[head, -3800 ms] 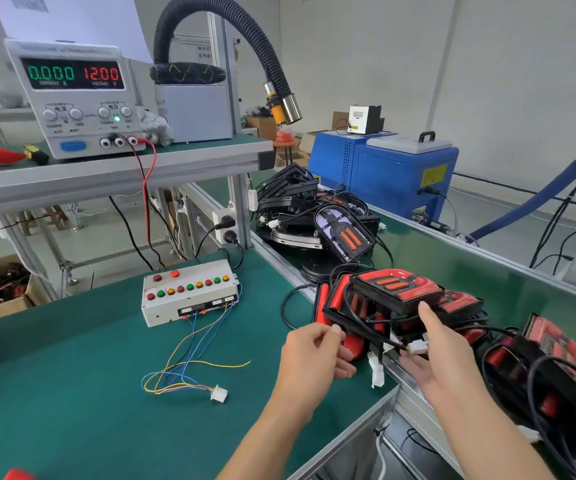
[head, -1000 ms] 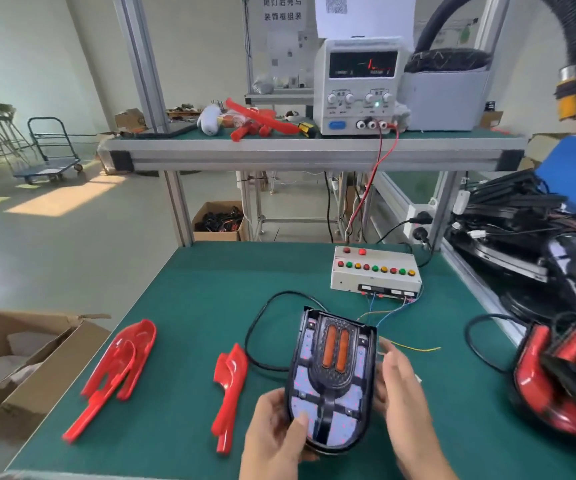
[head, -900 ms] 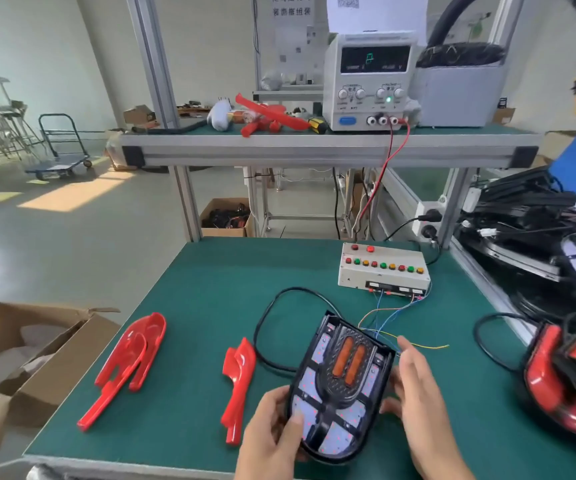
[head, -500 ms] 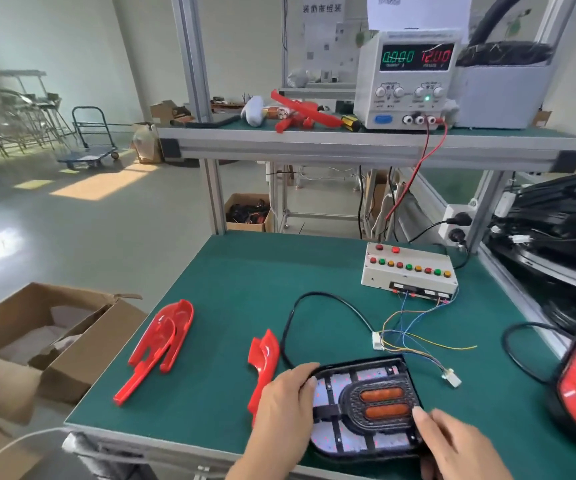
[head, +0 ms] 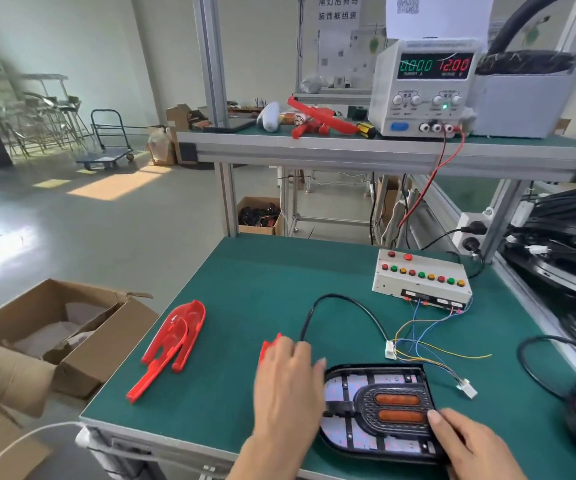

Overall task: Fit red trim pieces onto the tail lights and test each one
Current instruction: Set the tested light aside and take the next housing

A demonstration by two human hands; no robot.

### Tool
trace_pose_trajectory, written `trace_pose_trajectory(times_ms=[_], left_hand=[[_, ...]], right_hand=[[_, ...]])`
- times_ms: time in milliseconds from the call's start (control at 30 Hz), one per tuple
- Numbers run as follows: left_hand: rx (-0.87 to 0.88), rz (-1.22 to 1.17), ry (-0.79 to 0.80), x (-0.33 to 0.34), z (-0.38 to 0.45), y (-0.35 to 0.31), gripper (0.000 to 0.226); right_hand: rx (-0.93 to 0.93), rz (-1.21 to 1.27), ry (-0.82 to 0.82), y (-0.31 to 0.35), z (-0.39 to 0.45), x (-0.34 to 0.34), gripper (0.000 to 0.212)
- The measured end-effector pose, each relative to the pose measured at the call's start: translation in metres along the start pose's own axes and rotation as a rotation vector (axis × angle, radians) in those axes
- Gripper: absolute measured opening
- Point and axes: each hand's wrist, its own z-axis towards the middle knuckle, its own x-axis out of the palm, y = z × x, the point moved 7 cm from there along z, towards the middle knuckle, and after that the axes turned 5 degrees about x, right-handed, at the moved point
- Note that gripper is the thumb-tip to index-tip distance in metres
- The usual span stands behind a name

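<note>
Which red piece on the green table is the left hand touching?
The small red trim piece poking out under the left hand. The bigger red trim pieces lie apart, nearer the cardboard box.

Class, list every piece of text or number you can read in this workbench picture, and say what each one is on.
"0.000": green digits on the power supply.
"12.00": red digits on the same display.
Small labels under its digits and knobs: too blurred to read.
Wall sign: Chinese characters, too blurred to quote.
Paper sheet: QR code, no readable words.

- Tail light (head: pixel 376 410) lies on the table (head: pixel 245 285) at the near edge.
- Trim pieces (head: pixel 172 344) at its nine o'clock.
- Test box (head: pixel 421 282) at its twelve o'clock.
- Power supply (head: pixel 425 88) on the shelf (head: pixel 349 150) behind.
- Carton (head: pixel 54 334) beside the table, nine o'clock.
</note>
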Motion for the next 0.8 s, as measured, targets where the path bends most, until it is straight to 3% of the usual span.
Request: trace_pose_trajectory(times_ms=[67, 233, 333, 500, 600, 700, 800], left_hand=[[-0.090, 0.117, -0.007, -0.017, 0.002, 0.019, 0.029], [-0.245, 0.236, 0.299, -0.007, 0.000, 0.056, 0.045], [-0.258, 0.246, 0.338, -0.002, -0.002, 0.061, 0.035], [-0.250, 0.202, 0.228, -0.011, 0.001, 0.053, 0.030], [-0.279, 0.095, 0.044, -0.029, -0.001, 0.042, 0.036], [-0.239, -0.149, -0.084, -0.030, -0.014, 0.005, 0.043], [-0.224, -0.417, -0.093, -0.003, -0.029, -0.041, 0.045]], right_hand=[[0.005, 0.052, 0.024, -0.004, 0.001, 0.002, 0.024], [0.004, 0.121, 0.016, -0.007, 0.000, 0.002, 0.023], [0.005, 0.112, 0.032, -0.007, -0.002, 0.004, 0.026], [-0.021, 0.100, 0.042, -0.007, -0.002, 0.003, 0.027], [-0.036, 0.084, 0.058, -0.008, -0.001, 0.004, 0.028], [-0.035, 0.081, 0.058, -0.007, -0.003, 0.004, 0.031], [-0.032, 0.117, -0.001, -0.005, -0.004, 0.003, 0.024]])
